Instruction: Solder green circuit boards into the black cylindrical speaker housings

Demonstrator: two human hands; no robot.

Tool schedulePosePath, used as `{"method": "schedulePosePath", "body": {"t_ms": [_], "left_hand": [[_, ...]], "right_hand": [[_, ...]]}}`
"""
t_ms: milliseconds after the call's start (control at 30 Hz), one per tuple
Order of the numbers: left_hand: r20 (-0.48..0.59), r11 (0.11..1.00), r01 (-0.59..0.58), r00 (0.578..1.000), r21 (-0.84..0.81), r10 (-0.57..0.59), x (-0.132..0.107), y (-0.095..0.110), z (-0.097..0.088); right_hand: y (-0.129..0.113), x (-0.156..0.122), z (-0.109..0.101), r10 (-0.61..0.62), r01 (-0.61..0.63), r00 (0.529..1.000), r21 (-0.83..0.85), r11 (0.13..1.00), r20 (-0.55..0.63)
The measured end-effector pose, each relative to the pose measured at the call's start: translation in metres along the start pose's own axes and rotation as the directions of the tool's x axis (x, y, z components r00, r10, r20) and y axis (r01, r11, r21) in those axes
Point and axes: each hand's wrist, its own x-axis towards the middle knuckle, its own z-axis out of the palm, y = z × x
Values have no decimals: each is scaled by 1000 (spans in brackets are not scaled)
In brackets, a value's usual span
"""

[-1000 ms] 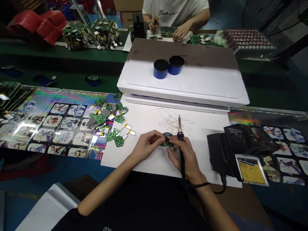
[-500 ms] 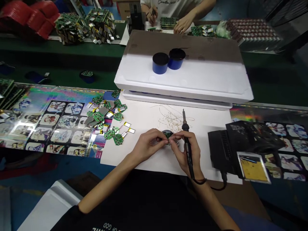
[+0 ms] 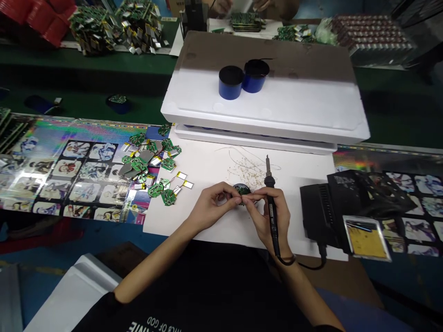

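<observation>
My left hand [image 3: 211, 207] and my right hand [image 3: 272, 216] meet over a small round green circuit board [image 3: 241, 189] on the white sheet [image 3: 214, 170]. Both pinch it from opposite sides with the fingertips. My right hand also holds a black soldering iron [image 3: 272, 203] along the palm, with its tip pointing up and away from me. The cord runs back over my right wrist. A heap of thin wire scraps [image 3: 245, 168] lies just beyond the board.
Several green boards with small batteries [image 3: 152, 168] lie left of my hands. A black soldering station [image 3: 332, 214] stands at the right. Two blue cylinders [image 3: 242, 80] sit on stacked white foam trays [image 3: 294, 115]. Another person's hands [image 3: 256, 4] work at the far table.
The view has tipped downward, so everything sits higher in the picture. The soldering iron has shifted a little to the right in my right hand. Both hands stay on the round board.
</observation>
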Motion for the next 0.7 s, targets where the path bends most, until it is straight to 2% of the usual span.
{"method": "schedulePosePath", "body": {"t_ms": [133, 233, 300, 367, 433, 533, 600, 700], "left_hand": [[2, 996, -48, 999, 75, 48, 1, 4, -1], [16, 954, -188, 982, 234, 189, 3, 5, -4], [76, 894, -307, 951, 328, 298, 6, 4, -8], [170, 824, -403, 915, 397, 366, 10, 1, -12], [256, 769, -455, 890, 448, 377, 13, -2, -15], [310, 747, -472, 880, 469, 361, 16, -5, -19], [321, 753, -473, 877, 457, 357, 17, -5, -20], [332, 768, -465, 879, 440, 342, 18, -4, -22]], "right_hand": [[-1, -1, 0, -88, 89, 995, -41, 995, 36], [-2, -2, -7, -120, 122, 992, -75, 990, 30], [-4, -2, -16, -88, 89, 996, -65, 994, 16], [-9, -1, -27, -17, 17, 1000, 16, 1000, 8], [-14, 1, -39, 59, -59, 998, 144, 988, 5], [-18, 5, -55, 111, -100, 993, 246, 964, -31], [-16, 6, -63, 115, -107, 993, 206, 973, -28], [-10, 3, -71, 92, -92, 992, 7, 996, -81]]}}
